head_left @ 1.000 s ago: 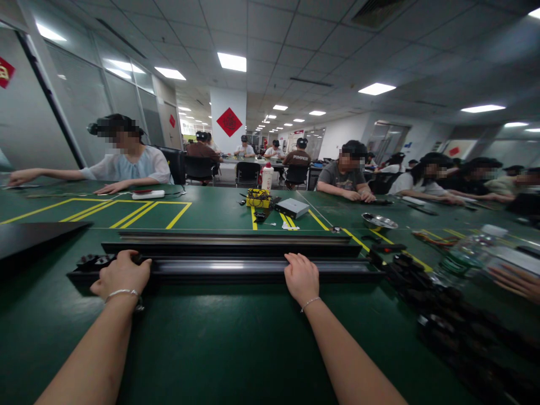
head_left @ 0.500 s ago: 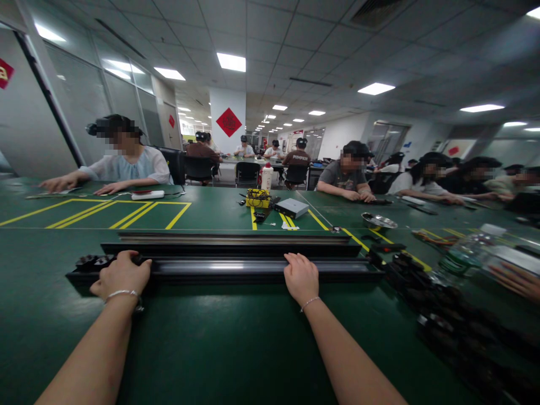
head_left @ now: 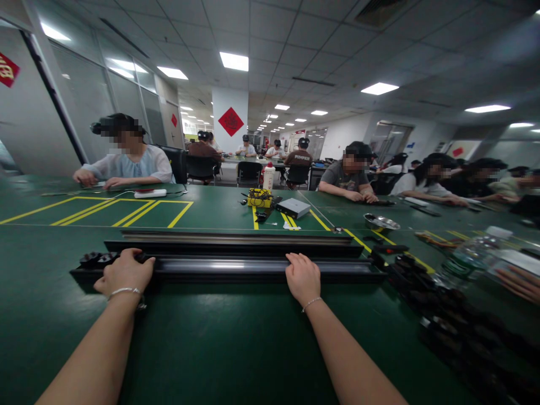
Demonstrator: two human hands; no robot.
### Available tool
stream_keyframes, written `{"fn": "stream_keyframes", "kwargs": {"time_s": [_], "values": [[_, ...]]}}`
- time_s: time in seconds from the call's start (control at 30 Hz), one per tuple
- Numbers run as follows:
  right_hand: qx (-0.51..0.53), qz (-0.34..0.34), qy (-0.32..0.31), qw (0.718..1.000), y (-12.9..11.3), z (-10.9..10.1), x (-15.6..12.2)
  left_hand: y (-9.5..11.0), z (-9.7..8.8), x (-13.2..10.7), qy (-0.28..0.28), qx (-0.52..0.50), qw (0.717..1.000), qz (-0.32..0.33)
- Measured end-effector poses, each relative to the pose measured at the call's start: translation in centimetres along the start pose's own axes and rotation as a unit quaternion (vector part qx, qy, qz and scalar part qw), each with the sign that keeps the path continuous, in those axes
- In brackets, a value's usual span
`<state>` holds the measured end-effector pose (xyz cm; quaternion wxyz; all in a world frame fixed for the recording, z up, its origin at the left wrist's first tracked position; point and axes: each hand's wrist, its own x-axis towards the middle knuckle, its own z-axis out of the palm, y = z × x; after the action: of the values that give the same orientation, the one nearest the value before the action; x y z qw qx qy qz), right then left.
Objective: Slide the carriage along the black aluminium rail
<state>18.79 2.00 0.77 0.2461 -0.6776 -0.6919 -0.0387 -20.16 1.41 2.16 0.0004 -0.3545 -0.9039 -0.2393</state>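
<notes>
A long black rail (head_left: pixel 228 269) with a shiny groove lies crosswise on the green table (head_left: pixel 219 337). My left hand (head_left: pixel 123 273) is curled over its left end, fingers wrapped on the rail's edge beside small black parts (head_left: pixel 95 259). My right hand (head_left: pixel 301 277) rests on the rail right of its middle, fingers bent over the near edge. A second black rail (head_left: pixel 232 243) lies just behind and parallel to the first.
A heap of black parts (head_left: pixel 442 315) lies at the right, with a plastic bottle (head_left: pixel 464 259) and another person's hand (head_left: pixel 518 284) beyond. Further back are a yellow item (head_left: pixel 259 198), a grey box (head_left: pixel 294 207) and a metal dish (head_left: pixel 381 223). Several people sit around the tables.
My hands stay on the rail. The view has shifted slightly. The person at the far left has drawn an outstretched arm in toward the body.
</notes>
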Motion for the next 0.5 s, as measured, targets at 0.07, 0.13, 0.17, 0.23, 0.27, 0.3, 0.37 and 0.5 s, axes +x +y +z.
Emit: {"fn": "stream_keyframes", "kwargs": {"time_s": [0.07, 0.13, 0.17, 0.23, 0.27, 0.3, 0.37, 0.5], "values": [[-0.002, -0.004, 0.011, 1.000, 0.1, 0.1, 0.0, 0.0, -0.1, -0.1, 0.000, -0.002, 1.000, -0.001], [-0.005, -0.009, 0.021, 1.000, 0.1, 0.2, 0.0, 0.1, -0.2, -0.3, 0.002, -0.007, 1.000, -0.011], [-0.006, -0.011, 0.024, 1.000, 0.1, 0.3, 0.0, 0.2, -0.2, -0.4, 0.003, -0.010, 1.000, -0.018], [-0.004, -0.011, 0.023, 1.000, 0.2, 0.3, 0.0, 0.2, -0.3, -0.5, 0.002, -0.014, 0.999, -0.030], [-0.003, -0.010, 0.022, 1.000, 0.2, 0.3, 0.0, 0.2, -0.4, -0.6, 0.002, -0.016, 0.999, -0.033], [-0.003, -0.008, 0.022, 1.000, 0.2, 0.2, 0.0, 0.2, -0.4, -0.6, 0.003, -0.018, 0.999, -0.035], [-0.004, -0.006, 0.022, 1.000, 0.1, 0.2, 0.0, 0.2, -0.4, -0.7, 0.008, -0.023, 0.999, -0.039], [-0.005, -0.005, 0.013, 1.000, 0.0, 0.0, -0.1, 0.1, 0.0, -1.1, 0.031, -0.039, 0.998, -0.036]]}}
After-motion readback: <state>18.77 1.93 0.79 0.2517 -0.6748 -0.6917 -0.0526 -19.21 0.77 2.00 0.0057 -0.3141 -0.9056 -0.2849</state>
